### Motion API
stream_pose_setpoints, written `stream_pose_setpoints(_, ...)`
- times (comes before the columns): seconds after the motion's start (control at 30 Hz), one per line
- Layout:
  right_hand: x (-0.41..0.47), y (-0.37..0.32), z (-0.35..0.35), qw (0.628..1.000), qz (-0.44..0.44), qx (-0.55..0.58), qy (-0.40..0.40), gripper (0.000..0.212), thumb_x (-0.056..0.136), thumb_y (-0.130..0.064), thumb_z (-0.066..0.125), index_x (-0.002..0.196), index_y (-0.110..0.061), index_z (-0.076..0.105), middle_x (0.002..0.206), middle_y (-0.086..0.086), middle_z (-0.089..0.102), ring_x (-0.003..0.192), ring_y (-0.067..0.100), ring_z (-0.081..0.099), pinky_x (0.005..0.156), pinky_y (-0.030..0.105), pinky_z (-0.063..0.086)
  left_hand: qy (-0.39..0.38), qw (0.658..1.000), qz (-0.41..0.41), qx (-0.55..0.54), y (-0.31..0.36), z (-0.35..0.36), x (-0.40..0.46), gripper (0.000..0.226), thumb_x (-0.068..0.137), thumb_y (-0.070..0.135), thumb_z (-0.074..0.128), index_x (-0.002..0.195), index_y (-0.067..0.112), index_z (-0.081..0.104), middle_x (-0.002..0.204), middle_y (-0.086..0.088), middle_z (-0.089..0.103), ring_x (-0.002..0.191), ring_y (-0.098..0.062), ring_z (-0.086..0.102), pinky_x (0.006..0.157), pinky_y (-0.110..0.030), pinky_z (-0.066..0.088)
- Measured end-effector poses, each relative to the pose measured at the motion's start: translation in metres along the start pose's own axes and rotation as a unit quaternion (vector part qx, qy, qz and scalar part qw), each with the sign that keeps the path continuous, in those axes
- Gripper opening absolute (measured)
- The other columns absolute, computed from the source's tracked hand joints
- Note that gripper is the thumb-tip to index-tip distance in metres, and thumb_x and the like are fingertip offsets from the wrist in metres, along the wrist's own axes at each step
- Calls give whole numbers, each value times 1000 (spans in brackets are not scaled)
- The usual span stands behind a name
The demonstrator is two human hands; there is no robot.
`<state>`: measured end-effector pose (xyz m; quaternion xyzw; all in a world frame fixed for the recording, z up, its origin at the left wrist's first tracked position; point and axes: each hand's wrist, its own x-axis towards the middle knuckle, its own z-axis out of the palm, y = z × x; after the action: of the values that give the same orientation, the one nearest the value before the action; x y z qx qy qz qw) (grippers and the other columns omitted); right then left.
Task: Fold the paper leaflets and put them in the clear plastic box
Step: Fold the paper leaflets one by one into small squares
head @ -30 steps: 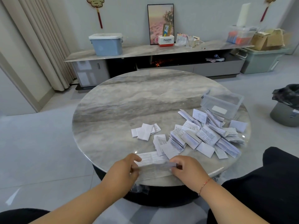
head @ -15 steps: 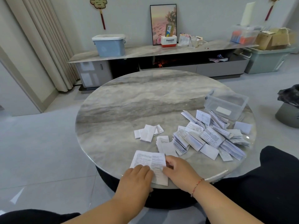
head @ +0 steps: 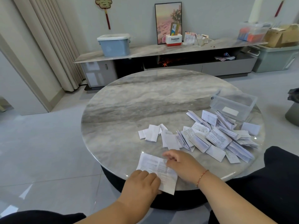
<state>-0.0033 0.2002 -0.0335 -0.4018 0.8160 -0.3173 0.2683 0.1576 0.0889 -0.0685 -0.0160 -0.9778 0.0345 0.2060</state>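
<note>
A printed white leaflet (head: 155, 167) lies flat at the near edge of the round marble table (head: 145, 102), one corner hanging over the rim. My left hand (head: 142, 183) presses on its near left part with fingers curled down onto the paper. My right hand (head: 182, 164) rests on its right side, fingertips on the sheet. A heap of several leaflets (head: 213, 136) spreads across the table's right side. A clear plastic box (head: 233, 107) stands open behind that heap, near the right rim.
Two or three small folded papers (head: 151, 132) lie apart, left of the heap. My dark-clothed knee (head: 278, 172) is by the table's right edge. A low TV cabinet (head: 161, 52) with a blue bin stands beyond; a dark bin (head: 292, 107) sits on the floor at right.
The leaflet, held up between both hands a second ago, now lies flat on the table. My right hand has slid up along the sheet; my left hand stays pressing near the edge.
</note>
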Motion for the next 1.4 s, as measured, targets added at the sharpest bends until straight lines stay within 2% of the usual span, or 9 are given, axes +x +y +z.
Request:
stream_pose_setpoints(0.2, -24, -1, -16, 984, 9, -177, 6, 23, 85, -42, 57, 101, -27, 62, 86, -14, 54, 86, 6, 52, 77, 20, 42, -56, 993, -54, -89, -12, 1, -1, 47, 37, 4, 77, 71, 26, 53, 63, 12, 53, 53, -9, 47, 44, -18, 36)
stream_pose_setpoints(0.37, -44, -9, -44, 990, -42, -99, -88, 76, 54, -66, 72, 121, -38, 50, 117, -22, 47, 111, -3, 40, 96, 18, 36, -61, 949, -177, -252, -3, 0, 9, 25, 73, 13, 68, 89, 28, 56, 87, 9, 58, 78, -8, 55, 65, -18, 45)
stream_pose_setpoints(0.47, -48, -5, -38, 986, -23, -76, -150, 63, 60, -49, 82, 115, -36, 53, 111, -18, 56, 102, -1, 52, 89, 19, 44, -48, 909, -268, -315, 2, -1, 14, 15, 87, 24, 59, 86, 36, 51, 92, 10, 52, 83, -3, 51, 72, -15, 40)
stream_pose_setpoints(0.6, -35, 3, -17, 993, 42, -107, 2, 25, 76, -34, 70, 90, -33, 50, 90, -11, 60, 80, 7, 55, 60, 12, 37, -61, 862, -345, -366, 3, 0, 25, 21, 88, 29, 61, 99, 39, 45, 89, 10, 57, 82, -4, 57, 74, -19, 48)
stream_pose_setpoints(0.8, -31, 2, -4, 982, 165, -58, 71, 38, 76, -24, 70, 102, -20, 42, 93, 0, 63, 68, 18, 61, 63, 25, 50, 7, 934, -265, -242, 10, 7, 19, 42, 79, 15, 64, 118, 22, 52, 106, 13, 48, 102, -5, 44, 90, -9, 30)
stream_pose_setpoints(0.97, -41, -5, 11, 956, 230, 182, 12, 41, 78, -13, 70, 108, -11, 42, 80, 11, 66, 47, 17, 61, 48, 31, 54, -64, 979, -89, -170, 23, 11, 13, 54, 59, 53, 57, 107, 29, 56, 105, 15, 57, 96, -6, 50, 79, -17, 35)
stream_pose_setpoints(1.1, -42, 5, -15, 991, 103, -67, 52, 59, 60, -42, 81, 104, -29, 44, 88, -13, 51, 81, 7, 54, 67, 18, 41, -29, 982, -77, -172, 15, 16, 15, 23, 68, 34, 58, 90, 29, 63, 96, 17, 59, 86, -7, 55, 75, -18, 34)
stream_pose_setpoints(1.2, -46, 6, -25, 991, -23, -113, -71, 63, 55, -41, 82, 109, -35, 50, 106, -18, 47, 104, 2, 42, 85, 12, 37, 0, 971, -103, -214, 14, 15, 12, 12, 75, 26, 57, 82, 22, 66, 98, 12, 61, 78, -8, 57, 74, -15, 38)
stream_pose_setpoints(1.4, -34, 14, -10, 991, -28, -133, 8, 22, 81, -29, 66, 74, -41, 49, 77, -13, 52, 76, 0, 47, 65, 10, 35, -27, 930, -226, -289, 15, 12, 14, 17, 77, 34, 55, 83, 19, 62, 109, 13, 50, 72, -2, 56, 66, -5, 37)
